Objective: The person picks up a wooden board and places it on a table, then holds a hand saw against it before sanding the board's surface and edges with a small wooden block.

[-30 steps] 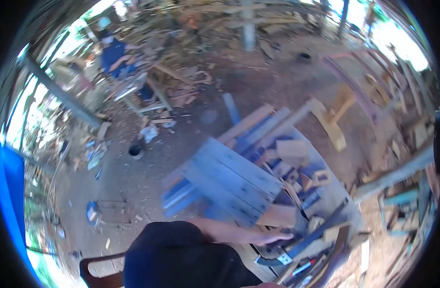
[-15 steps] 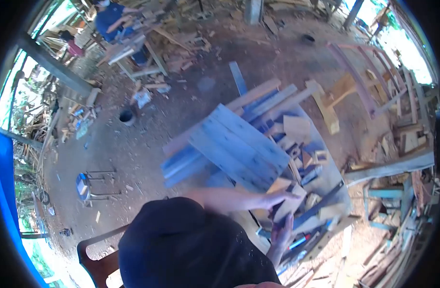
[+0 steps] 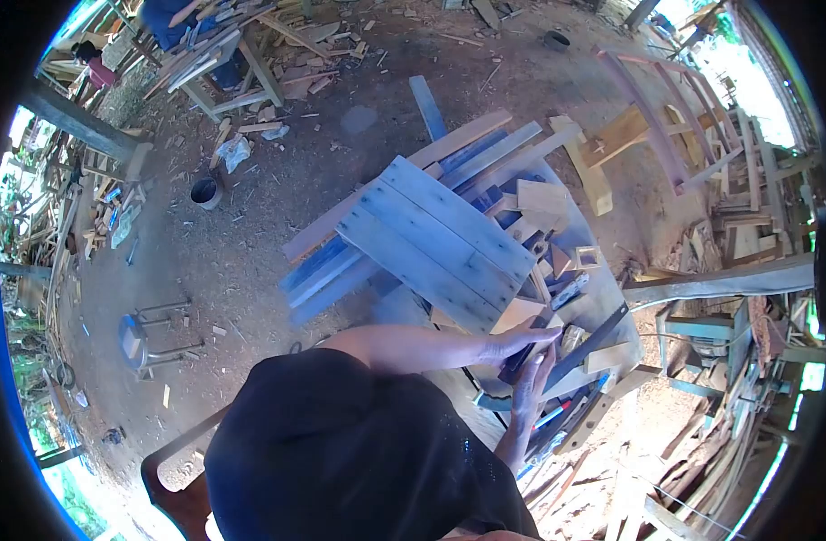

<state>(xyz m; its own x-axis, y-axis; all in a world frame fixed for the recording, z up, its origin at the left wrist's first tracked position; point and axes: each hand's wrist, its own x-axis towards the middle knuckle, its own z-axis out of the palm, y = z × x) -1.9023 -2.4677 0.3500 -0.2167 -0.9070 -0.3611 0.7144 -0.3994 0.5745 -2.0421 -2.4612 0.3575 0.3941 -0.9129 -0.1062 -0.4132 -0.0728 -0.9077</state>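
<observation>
My left hand (image 3: 518, 343) reaches in from the left, its fingers stretched along the top of a small wooden block (image 3: 517, 363). From below comes my right hand (image 3: 528, 389), pressed to the block's other side with its fingertips near those of the left. Between the palms the block shows a dark side; the fingers hide the rest. Just beyond the hands lies a bluish panel of joined boards (image 3: 440, 243) on a stack of planks. Wood offcuts (image 3: 543, 198) and a small square wooden frame (image 3: 587, 258) lie on the worktable (image 3: 611, 302).
A stool (image 3: 133, 341) and a dark bucket (image 3: 206, 192) stand on the floor at left. Another person (image 3: 167, 22) is at a bench (image 3: 205, 65) at upper left. A long slatted wooden frame (image 3: 643, 117) and scrap wood are at right.
The block has turned between my hands, so its pale broad face no longer shows. My fingertips have come closer together. The whole view has shifted slightly.
</observation>
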